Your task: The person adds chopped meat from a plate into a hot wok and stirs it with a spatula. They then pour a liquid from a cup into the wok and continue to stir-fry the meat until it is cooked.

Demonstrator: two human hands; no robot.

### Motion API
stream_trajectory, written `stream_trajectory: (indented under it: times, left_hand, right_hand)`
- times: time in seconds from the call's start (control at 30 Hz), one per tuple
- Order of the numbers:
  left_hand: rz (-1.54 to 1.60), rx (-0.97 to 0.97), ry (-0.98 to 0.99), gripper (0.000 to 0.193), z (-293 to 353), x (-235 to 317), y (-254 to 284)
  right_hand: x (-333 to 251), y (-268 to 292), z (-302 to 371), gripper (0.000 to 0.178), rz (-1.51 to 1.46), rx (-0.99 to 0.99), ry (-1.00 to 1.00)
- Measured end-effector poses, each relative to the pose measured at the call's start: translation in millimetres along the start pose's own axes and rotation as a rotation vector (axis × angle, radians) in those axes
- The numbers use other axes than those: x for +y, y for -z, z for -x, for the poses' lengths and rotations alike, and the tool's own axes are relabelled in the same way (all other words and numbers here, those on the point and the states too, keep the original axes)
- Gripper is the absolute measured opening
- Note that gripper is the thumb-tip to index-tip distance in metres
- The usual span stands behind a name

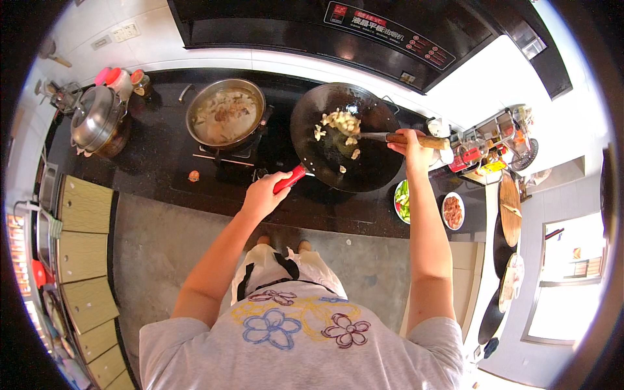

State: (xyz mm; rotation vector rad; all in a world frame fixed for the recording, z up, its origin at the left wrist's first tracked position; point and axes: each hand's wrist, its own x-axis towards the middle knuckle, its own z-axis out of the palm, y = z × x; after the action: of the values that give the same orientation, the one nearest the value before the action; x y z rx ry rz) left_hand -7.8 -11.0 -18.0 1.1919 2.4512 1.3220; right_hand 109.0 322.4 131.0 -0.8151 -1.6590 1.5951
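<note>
My left hand [262, 195] is closed around the red handle of a black wok [377, 170], which sits at the middle of the counter. In my right hand [412, 153] is a wok spatula [426, 140] with a wooden handle and a metal shaft, reaching into the wok from the right. Pale, lumpy bits of food [341, 122] lie around its tip, with a little shiny oil below them. Food partly hides the spatula's head. Beside my right forearm stand a bowl of cut green vegetables [402, 203] and a white bowl of reddish-brown meat pieces [453, 212].
Left of the wok, a steel pan [195, 133] of cloudy soup stands on a burner. A lidded steel pot [97, 122] and several jars [119, 83] are at the far left. Seasoning bottles [467, 158] crowd the right end. A black range hood [286, 29] overhangs the back.
</note>
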Motion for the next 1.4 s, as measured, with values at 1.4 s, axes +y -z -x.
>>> stream_trajectory:
  times: [1.4]
  left_hand:
    - [-0.011, -0.013, 0.021, 0.035, -2.0, 2.3, -1.2]
  right_hand:
    - [5.3, -7.9, -6.5, 0.015, 0.366, -0.288, 0.303]
